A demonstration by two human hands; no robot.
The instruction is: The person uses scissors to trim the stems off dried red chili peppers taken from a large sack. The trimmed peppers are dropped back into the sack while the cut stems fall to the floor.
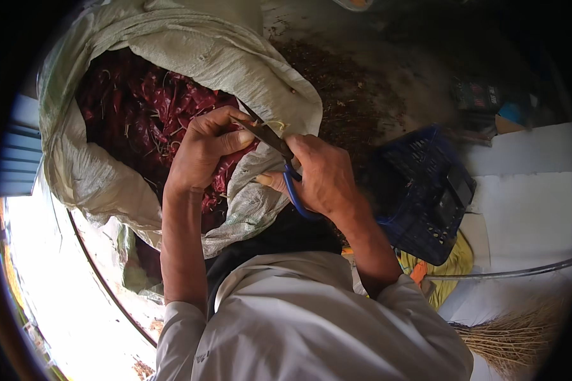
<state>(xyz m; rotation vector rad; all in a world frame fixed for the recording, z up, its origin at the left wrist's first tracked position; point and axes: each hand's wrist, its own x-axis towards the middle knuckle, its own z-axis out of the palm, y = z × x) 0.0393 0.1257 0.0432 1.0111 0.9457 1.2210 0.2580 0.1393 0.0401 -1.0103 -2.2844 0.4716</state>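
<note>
A large woven plastic sack (286, 85), its rim rolled outward, holds many dried red chili peppers (148, 100) with pale stems. Over its near right part, my left hand (209, 138) pinches a dried red chili pepper between thumb and fingers; most of that pepper is hidden by the hand and the blades. Scissors (271, 138) with dark metal blades and blue handles are in my right hand (319, 171). Their blades are apart and point towards the left fingertips. A pale stem shows beside the blades, close to the right fingers.
Stems and debris (343, 90) lie scattered on the floor beyond the sack. To the right stands a dark blue plastic crate (424, 190), with yellow cloth (457, 266) by it. A twig broom (510, 338) lies at the lower right, near a curved metal rod (505, 275).
</note>
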